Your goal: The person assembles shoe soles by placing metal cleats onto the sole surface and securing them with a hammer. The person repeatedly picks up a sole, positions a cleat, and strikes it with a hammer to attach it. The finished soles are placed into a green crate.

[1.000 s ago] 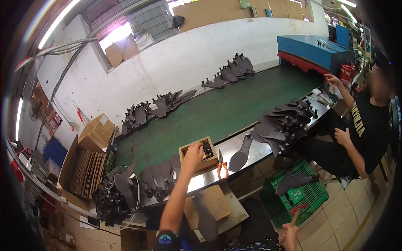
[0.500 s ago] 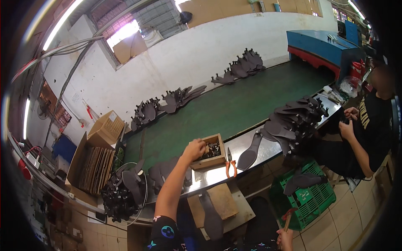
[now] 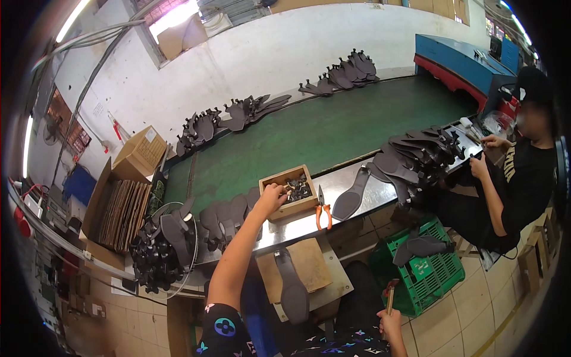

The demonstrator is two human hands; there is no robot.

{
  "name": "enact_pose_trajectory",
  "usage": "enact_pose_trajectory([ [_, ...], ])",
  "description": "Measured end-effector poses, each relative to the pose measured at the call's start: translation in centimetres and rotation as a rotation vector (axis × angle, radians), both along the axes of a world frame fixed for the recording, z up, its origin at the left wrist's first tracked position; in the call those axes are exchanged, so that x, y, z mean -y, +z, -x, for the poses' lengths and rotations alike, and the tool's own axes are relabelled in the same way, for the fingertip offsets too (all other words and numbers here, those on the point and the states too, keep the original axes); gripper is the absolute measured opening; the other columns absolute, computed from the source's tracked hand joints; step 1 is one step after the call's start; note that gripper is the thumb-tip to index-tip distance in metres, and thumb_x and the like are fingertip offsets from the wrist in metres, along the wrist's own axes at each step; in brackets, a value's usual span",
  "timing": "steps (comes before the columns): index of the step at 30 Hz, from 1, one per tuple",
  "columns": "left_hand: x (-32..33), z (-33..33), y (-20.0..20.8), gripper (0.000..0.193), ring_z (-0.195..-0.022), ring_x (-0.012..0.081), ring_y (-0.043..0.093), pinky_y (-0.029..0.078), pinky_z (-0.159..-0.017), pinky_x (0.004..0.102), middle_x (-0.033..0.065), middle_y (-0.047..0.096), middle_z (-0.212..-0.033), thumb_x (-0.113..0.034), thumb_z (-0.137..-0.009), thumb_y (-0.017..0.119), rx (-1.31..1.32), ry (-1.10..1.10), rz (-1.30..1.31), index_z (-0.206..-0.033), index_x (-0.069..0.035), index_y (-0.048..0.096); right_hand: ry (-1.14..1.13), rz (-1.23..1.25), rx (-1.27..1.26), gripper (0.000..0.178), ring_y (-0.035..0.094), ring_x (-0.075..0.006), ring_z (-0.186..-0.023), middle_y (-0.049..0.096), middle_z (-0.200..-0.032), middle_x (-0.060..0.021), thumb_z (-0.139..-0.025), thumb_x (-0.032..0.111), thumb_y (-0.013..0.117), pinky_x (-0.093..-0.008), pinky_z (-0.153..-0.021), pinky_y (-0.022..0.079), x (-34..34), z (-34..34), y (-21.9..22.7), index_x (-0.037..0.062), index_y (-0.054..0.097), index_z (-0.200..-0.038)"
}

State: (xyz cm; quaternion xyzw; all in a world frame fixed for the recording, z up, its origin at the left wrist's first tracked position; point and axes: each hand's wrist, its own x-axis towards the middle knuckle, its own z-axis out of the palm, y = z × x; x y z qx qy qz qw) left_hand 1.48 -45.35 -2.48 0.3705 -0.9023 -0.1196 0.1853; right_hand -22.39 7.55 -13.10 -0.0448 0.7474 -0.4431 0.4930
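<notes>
Hanging over the left side of a rectangular tan wooden box [image 3: 297, 209] containing small dark pieces [image 3: 302, 189], the left grip [image 3: 275, 196] is part-curled, its hold unclear; the right grip [image 3: 391, 325] wraps a wooden-handled, reddish-headed hammer [image 3: 389, 301].

Free belt [image 3: 256, 143] beyond box [image 3: 294, 209], pliers [image 3: 322, 206] alongside

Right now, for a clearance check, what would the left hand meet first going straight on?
The left hand would likely meet the small parts in the box; it may already touch them, depth is unclear.
</notes>
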Motion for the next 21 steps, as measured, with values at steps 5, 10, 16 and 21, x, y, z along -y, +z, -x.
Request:
enact_pose_trajectory([
  [5, -0.1, 0.1, 0.6, 0.016, -0.091, 0.0317, 0.066, 0.052, -0.084, 0.0402, 0.0175, 0.067, -0.094, -0.008, -0.084, 0.070, -0.228, 0.049, -0.169, -0.098, 0.000, 0.069, 0.035, 0.083, -0.041, 0.011, 0.047, -0.0120, -0.037, 0.049, -0.053, -0.0023, -0.085, 0.005, 0.058, -0.0285, -0.033, 0.037, 0.2, -0.4, 1.3, -0.0040, 0.064, -0.088],
  [10, -1.2, -0.2, 1.9, 0.024, -0.084, 0.0239, 0.071, 0.054, -0.077, 0.0327, 0.0157, 0.073, -0.090, -0.003, -0.080, 0.073, -0.417, 0.151, -0.200, -0.104, 0.000, 0.072, 0.100, 0.560, -0.147, 0.021, 0.042, -0.0092, -0.037, 0.047, -0.053, 0.0003, -0.085, 0.004, 0.061, -0.0265, -0.035, 0.037, 1.3, -0.8, 4.3, -0.0074, 0.065, -0.101],
  [16, -9.2, 0.8, 7.2, 0.015, -0.089, 0.0152, 0.071, 0.056, -0.080, 0.0269, 0.0081, 0.074, -0.095, 0.000, -0.085, 0.071, -0.950, 0.163, -0.378, -0.100, 0.002, 0.072, 0.229, 0.782, 0.127, 0.057, 0.037, -0.0049, -0.039, 0.044, -0.054, 0.0033, -0.093, 0.020, 0.069, -0.0238, -0.038, 0.033, 9.0, 0.6, 16.6, -0.0088, 0.048, -0.138],
  [21, -23.9, 0.9, 14.6, 0.014, -0.093, 0.0247, 0.072, 0.058, -0.082, 0.0333, 0.0146, 0.073, -0.097, 0.011, -0.078, 0.072, -1.007, -0.029, 0.091, -0.087, 0.001, 0.069, 0.454, 0.939, -0.045, 0.053, 0.041, -0.0033, -0.042, 0.057, -0.065, -0.0011, -0.092, 0.028, 0.072, -0.0186, -0.038, 0.031, 15.2, -1.5, 21.4, -0.0067, 0.056, -0.130],
])
